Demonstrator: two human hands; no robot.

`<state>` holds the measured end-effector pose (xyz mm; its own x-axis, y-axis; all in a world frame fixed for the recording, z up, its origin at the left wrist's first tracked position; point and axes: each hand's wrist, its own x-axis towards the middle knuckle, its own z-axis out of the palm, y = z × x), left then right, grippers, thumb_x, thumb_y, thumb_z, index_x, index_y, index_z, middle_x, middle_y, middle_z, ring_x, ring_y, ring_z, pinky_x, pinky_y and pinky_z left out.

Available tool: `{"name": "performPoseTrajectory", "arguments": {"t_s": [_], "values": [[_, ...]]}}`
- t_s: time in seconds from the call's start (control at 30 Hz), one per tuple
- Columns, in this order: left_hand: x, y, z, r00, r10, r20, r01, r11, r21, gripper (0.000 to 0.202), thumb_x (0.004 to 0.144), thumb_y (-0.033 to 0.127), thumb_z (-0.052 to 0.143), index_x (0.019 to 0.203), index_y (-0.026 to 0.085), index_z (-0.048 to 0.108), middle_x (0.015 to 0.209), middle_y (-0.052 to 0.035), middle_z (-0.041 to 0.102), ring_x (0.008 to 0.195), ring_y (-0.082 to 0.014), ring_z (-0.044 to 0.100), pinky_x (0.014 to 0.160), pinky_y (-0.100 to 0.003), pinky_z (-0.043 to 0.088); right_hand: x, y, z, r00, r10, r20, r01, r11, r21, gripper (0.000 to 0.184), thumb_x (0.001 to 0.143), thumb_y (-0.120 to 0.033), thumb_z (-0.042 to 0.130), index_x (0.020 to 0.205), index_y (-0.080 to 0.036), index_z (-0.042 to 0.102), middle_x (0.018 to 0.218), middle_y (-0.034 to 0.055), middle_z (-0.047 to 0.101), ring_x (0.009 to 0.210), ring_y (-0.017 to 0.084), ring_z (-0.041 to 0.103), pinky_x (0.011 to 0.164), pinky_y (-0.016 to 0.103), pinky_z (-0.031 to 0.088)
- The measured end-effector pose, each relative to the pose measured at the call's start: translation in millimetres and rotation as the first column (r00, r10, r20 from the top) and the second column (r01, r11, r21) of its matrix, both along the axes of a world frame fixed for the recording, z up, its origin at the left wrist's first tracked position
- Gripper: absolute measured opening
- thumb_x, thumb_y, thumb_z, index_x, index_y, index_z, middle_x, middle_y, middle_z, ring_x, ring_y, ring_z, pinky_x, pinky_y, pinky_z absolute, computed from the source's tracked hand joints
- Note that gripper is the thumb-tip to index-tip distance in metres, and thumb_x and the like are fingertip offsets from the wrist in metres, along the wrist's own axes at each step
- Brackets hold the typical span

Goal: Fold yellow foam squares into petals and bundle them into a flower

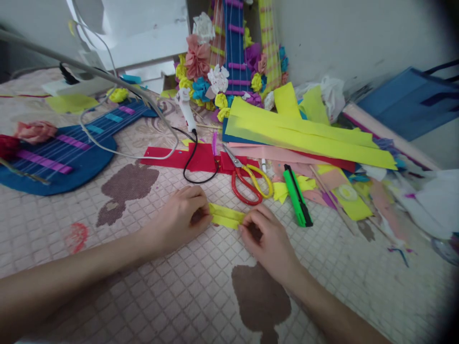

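Observation:
A short folded strip of yellow felt (226, 216) lies on the patterned mat in front of me. My left hand (179, 217) pinches its left end with closed fingers. At the strip's right end my right hand (267, 239) pinches it the same way. Just beyond the strip lie red-and-yellow scissors (248, 181) and a green utility knife (297, 195).
Long yellow felt sheets (301, 131) sit on pink and red ones at the back right. A red felt strip (179, 157) lies under a black cord from a white glue gun (186, 107). A blue felt guitar (60, 153) lies left; another with paper flowers (234, 52) stands behind.

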<state>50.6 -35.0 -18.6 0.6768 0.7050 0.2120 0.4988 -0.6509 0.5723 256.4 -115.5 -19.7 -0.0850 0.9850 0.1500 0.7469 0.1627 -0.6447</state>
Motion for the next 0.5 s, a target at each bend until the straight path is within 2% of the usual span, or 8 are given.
{"name": "performPoseTrajectory", "arguments": {"t_s": [0.5], "values": [[0.9,1.4,-1.3,0.999,0.035,0.002,-0.035,0.999,-0.021,0.008,0.074,0.011,0.055,0.068,0.016,0.054,0.077,-0.0023,0.055,0.075,-0.0156,0.052,0.068,-0.029,0.044,-1.3,1.3,-0.3,1.0,-0.003,0.023,0.003,1.0,0.002,0.014,0.077,-0.008,0.052,0.073,-0.02,0.046,0.079,0.0008,0.046,0.074,0.015,0.049,0.066,0.029,0.043]]}}
